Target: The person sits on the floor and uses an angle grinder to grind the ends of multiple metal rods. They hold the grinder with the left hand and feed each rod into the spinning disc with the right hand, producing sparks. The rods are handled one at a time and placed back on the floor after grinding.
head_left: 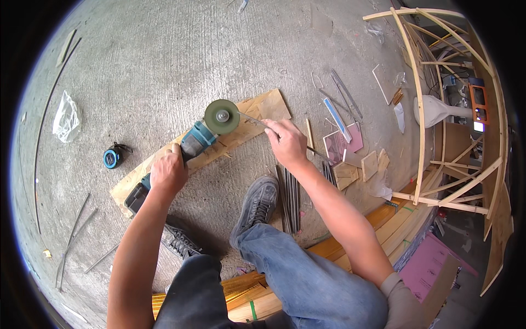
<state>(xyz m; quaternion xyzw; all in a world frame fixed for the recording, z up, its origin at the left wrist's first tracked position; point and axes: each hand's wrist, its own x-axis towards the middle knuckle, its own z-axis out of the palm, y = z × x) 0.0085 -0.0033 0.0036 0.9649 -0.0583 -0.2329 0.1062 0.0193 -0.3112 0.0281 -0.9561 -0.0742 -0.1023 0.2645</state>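
My left hand (pixel 169 171) is wrapped round the body of a teal and black angle grinder (pixel 198 139) that lies along a wooden board (pixel 159 167). A green disc (pixel 221 116) faces up at the grinder's far end. Between the fingers of my right hand (pixel 287 143) is a thin metal rod (pixel 253 119). One end of the rod reaches the disc's right edge; whether they touch I cannot tell. Its other end runs back under my right wrist toward the lower right. A bundle of dark metal rods (pixel 290 203) rests on the concrete beside my right shoe (pixel 257 204).
A teal and black tape measure (pixel 112 157) lies left of the board. Bent rods (pixel 341 93), a blue-and-white strip (pixel 336 119) and wood scraps (pixel 346 174) are strewn to the right. A wooden frame (pixel 419 109) stands at far right. Crumpled clear plastic (pixel 66 118) lies at left.
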